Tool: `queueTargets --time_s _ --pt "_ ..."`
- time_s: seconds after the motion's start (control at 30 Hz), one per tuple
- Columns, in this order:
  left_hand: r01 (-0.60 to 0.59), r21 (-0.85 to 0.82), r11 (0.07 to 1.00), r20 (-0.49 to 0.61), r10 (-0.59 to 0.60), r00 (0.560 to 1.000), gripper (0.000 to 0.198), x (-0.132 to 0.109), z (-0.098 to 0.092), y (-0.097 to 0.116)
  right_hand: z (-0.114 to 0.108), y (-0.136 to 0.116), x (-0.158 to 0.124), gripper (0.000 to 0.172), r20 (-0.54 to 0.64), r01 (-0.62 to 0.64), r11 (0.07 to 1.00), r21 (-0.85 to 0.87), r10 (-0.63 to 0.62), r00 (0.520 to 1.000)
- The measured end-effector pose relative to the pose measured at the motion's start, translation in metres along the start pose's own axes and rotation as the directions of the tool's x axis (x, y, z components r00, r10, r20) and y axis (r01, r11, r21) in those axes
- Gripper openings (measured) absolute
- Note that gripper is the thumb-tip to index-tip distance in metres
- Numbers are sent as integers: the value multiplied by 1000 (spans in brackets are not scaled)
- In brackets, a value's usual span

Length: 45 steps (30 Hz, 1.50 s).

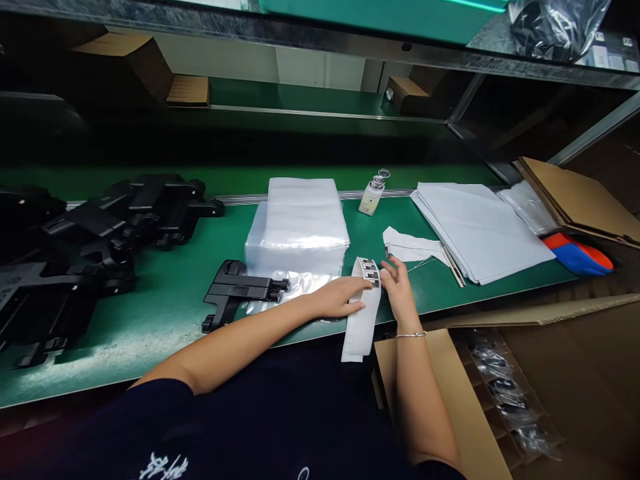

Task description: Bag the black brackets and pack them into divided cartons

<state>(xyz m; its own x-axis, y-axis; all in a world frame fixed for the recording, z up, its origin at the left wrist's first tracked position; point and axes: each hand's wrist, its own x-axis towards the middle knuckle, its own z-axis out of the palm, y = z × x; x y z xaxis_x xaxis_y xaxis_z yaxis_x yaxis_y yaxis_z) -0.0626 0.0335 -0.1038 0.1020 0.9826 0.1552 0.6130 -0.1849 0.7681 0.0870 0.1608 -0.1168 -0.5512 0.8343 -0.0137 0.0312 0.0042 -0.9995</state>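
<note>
My left hand (345, 297) is closed on a folded strip of labels (361, 320), white with black-and-white printed stickers near its top, at the table's front edge. Close by on the right, my right hand (399, 283) has its fingers bent near the strip's printed edge; a small dark piece, perhaps a label, shows at its fingertip. Whether that piece is stuck to the finger or pinched I cannot tell. Behind my left forearm lies a black plastic device (240, 290) with two short prongs. Its end rests against a stack of clear plastic bags (307, 220).
More black devices (135, 213) crowd the table's left. A small labelled bottle (372, 195) stands behind crumpled white paper (413, 245). White sheets (480, 230), a blue-and-orange container (577, 253) and cardboard (583, 197) lie right. Below, an open carton (445, 393) holds bagged parts. A metal shelf (320, 40) crosses overhead.
</note>
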Motion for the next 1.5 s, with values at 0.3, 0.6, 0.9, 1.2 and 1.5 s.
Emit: queueTargets --time_s 0.3,0.6,0.9,1.2,1.5 --pt "219 112 969 -132 -204 970 50 -31 -29 17 16 -14 75 56 43 206 916 -344 -204 978" --pt "509 127 851 -457 -406 791 41 -194 -133 -38 64 -43 11 21 7 253 928 -273 -262 965" --pt "546 -143 826 -617 -506 603 39 -189 -44 -22 182 -34 -71 19 411 139 941 -309 0 912" --pt "493 -201 846 -593 -506 627 37 -187 -44 -17 193 -32 -65 19 441 170 886 -432 42 897" --pt "481 -209 851 -591 -502 631 37 -187 -46 -14 194 -35 -63 21 462 158 873 -462 85 883"
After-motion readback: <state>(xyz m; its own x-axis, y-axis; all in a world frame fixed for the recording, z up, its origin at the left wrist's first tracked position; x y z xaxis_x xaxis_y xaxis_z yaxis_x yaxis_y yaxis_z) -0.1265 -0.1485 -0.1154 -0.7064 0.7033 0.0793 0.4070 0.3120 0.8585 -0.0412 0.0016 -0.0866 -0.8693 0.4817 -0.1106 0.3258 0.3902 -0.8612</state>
